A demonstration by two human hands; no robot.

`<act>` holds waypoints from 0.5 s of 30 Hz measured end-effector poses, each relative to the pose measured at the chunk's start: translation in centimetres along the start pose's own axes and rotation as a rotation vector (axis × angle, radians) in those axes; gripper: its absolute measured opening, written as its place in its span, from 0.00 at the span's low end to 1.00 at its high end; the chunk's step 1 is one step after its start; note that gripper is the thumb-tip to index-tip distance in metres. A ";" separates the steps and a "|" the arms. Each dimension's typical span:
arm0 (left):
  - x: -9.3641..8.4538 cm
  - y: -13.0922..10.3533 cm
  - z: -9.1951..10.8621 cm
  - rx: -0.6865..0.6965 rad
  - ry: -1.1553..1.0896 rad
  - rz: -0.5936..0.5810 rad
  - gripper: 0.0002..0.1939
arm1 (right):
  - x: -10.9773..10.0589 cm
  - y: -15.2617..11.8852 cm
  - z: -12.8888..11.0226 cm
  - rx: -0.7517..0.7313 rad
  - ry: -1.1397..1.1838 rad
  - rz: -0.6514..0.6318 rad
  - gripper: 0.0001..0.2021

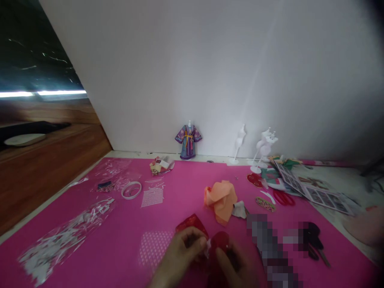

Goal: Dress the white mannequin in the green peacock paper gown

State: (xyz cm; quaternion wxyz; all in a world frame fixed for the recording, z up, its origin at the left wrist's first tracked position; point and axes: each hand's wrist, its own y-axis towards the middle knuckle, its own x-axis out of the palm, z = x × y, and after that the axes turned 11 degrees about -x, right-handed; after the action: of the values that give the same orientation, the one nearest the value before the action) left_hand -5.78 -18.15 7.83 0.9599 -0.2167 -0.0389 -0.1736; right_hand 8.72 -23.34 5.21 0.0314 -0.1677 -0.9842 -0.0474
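Both my hands are low at the front of a pink mat (120,240). My left hand (177,256) pinches the edge of a piece of red patterned paper (192,224), with a small white bit between the fingertips. My right hand (237,264) grips the same red piece from the right, where it looks rounded and folded (220,240). The hands touch each other over the paper. A crumpled orange paper piece (222,198) lies just beyond them.
A small doll stand dressed in a purple robe (188,141) is at the wall, with bare white stands (240,144) (265,146) to its right. Red scissors (283,198), printed sheets (315,190), a tape ring (131,190), plastic wrappers (66,234) and black keys (315,240) lie around.
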 end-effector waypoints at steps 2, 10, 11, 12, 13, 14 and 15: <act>1.2 -0.4 -0.5 -0.027 -0.033 -0.082 0.22 | 0.2 -0.1 0.6 -0.044 -0.080 -0.034 0.18; 1.0 -0.4 -2.4 -0.070 -0.461 -0.147 0.13 | -0.9 0.6 -0.2 -0.045 -0.060 -0.129 0.13; 0.8 -0.5 -2.0 -0.067 -0.457 -0.154 0.14 | -1.3 1.0 -0.6 -0.053 -0.045 -0.163 0.16; 0.7 -0.8 -1.5 -0.057 -0.430 -0.160 0.14 | -1.6 1.4 -1.0 -0.057 -0.034 -0.209 0.19; 0.5 -1.0 -0.9 -0.038 -0.384 -0.164 0.15 | -1.9 1.8 -1.4 -0.054 -0.021 -0.264 0.23; 0.3 -1.3 -0.1 -0.013 -0.330 -0.164 0.15 | -2.0 2.3 -2.0 -0.041 -0.001 -0.327 0.27; 0.1 -1.5 0.7 0.011 -0.278 -0.161 0.15 | -2.0 2.6 -2.5 -0.019 0.025 -0.393 0.29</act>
State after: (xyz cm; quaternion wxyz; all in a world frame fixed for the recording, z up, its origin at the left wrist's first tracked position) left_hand -6.19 -19.19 9.09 0.9294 -0.2295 -0.1896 -0.2182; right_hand 11.58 -21.77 7.78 0.0320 0.0279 -0.9970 -0.0641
